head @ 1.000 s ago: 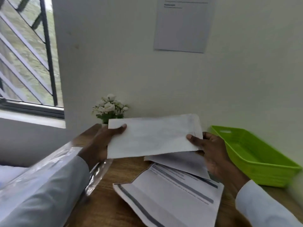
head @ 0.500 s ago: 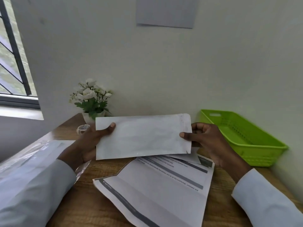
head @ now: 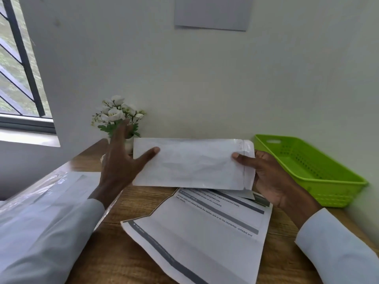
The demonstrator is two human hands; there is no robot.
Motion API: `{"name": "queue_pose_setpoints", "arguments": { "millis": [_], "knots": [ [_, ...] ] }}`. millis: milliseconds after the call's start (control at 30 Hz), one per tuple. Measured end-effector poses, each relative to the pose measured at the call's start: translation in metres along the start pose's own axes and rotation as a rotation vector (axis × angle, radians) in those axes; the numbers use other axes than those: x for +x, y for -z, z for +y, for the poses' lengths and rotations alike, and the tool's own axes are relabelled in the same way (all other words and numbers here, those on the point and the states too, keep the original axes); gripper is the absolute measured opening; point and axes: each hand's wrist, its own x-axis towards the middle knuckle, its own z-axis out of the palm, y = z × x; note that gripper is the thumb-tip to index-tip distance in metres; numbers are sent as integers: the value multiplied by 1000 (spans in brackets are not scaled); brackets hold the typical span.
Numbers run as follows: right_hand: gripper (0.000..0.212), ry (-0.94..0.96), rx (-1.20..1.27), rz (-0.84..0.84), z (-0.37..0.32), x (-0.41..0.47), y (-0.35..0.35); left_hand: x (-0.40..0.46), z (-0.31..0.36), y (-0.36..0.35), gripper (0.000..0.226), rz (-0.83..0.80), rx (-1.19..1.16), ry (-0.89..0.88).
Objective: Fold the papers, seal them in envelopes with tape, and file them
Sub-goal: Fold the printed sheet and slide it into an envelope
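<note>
I hold a white envelope (head: 190, 162) level above the wooden table (head: 114, 253), its folded flap end to the right. My right hand (head: 272, 179) grips that flap end, thumb on the front and fingers behind. At the left end my left hand (head: 119, 162) has straightened fingers pointing upward, and only its thumb lies on the envelope's face. Creased printed papers (head: 196, 234) lie flat on the table beneath the envelope.
A lime-green plastic basket (head: 328, 181) stands at the right against the wall. A small pot of white flowers (head: 118, 116) sits behind my left hand. A clear plastic sleeve with sheets (head: 41, 193) lies at the left. A window (head: 16, 64) is at far left.
My left hand has loosened from its grip on the envelope's left end; its fingers now stretch upward. The envelope stays at about the same height in my right hand.
</note>
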Motion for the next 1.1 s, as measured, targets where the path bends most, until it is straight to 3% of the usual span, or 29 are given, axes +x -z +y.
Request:
{"name": "queue_pose_setpoints", "arguments": {
  "millis": [133,233,433,700,933,1100],
  "knots": [
    [34,-17,23,-66,0,-2,-6,-13,31,-5,128,-293,265,-463],
    [32,-17,24,-92,1,-3,-12,-23,43,-18,135,-428,448,-642],
    [29,-32,68,-114,5,-4,-19,-28,44,-22,122,-451,607,-653],
    [31,-46,107,-132,2,-7,-22,-27,42,-22,107,-400,654,-643],
    [32,-93,212,-198,-6,-11,-30,-31,46,-28,135,-402,684,-552],
    [35,-124,178,-246,-5,-17,-29,-30,43,-29,130,-389,692,-590]
  ]
}}
